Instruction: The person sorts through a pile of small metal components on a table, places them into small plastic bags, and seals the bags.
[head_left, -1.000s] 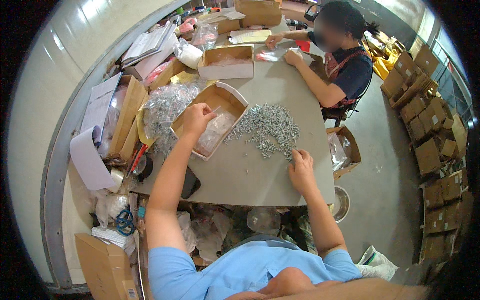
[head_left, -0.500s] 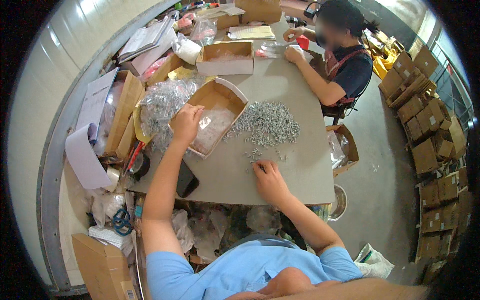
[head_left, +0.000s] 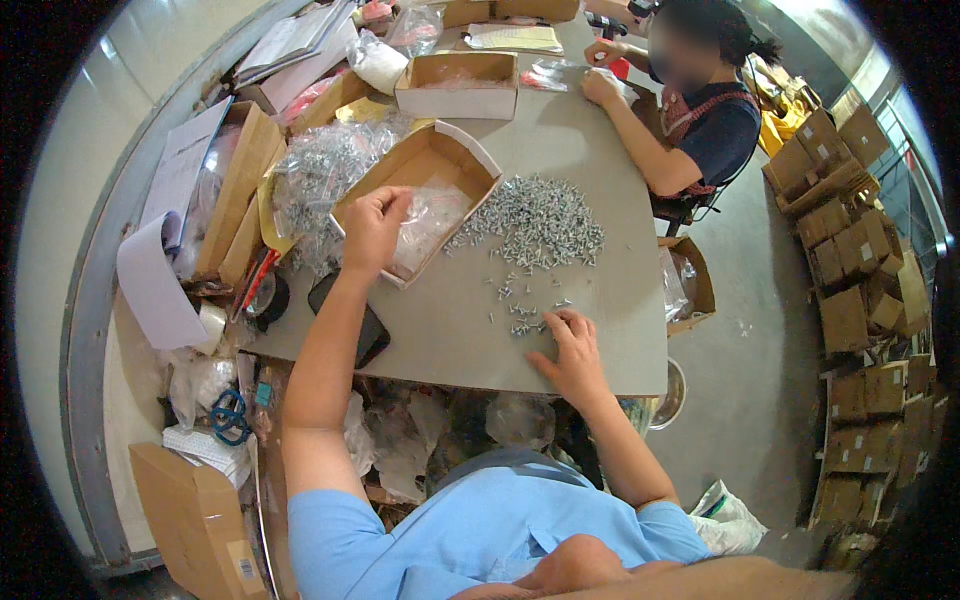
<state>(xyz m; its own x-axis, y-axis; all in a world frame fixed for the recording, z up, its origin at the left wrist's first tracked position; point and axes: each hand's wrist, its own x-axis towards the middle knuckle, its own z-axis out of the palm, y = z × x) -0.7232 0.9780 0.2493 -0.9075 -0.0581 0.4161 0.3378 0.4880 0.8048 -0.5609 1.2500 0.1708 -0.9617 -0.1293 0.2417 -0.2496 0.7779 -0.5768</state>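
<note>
My left hand point(head_left: 376, 228) is over the near-left edge of an open cardboard box point(head_left: 468, 143). Its fingers are pinched together; whatever they hold, if anything, is too small to make out. Clear plastic bags point(head_left: 428, 222) lie in the box beside those fingers. My right hand point(head_left: 572, 352) rests low over the table, thumb and fingers apart, with its fingertips beside a small group of loose screws point(head_left: 524, 322). Farther off, a large heap of silver screws point(head_left: 545, 222) spreads over the tabletop to the right of the box.
A dark phone point(head_left: 372, 338) lies by my left forearm. Filled clear bags point(head_left: 325, 185) are piled left of the box. Another white-sided box point(head_left: 456, 100) stands behind it. Across the table sits a co-worker point(head_left: 690, 120). Cartons point(head_left: 850, 250) are stacked along the right side.
My right hand has gone from curled over screws to spread fingers, and several screws now lie loose beside it. My left hand stays at the box, its fingers pinched.
</note>
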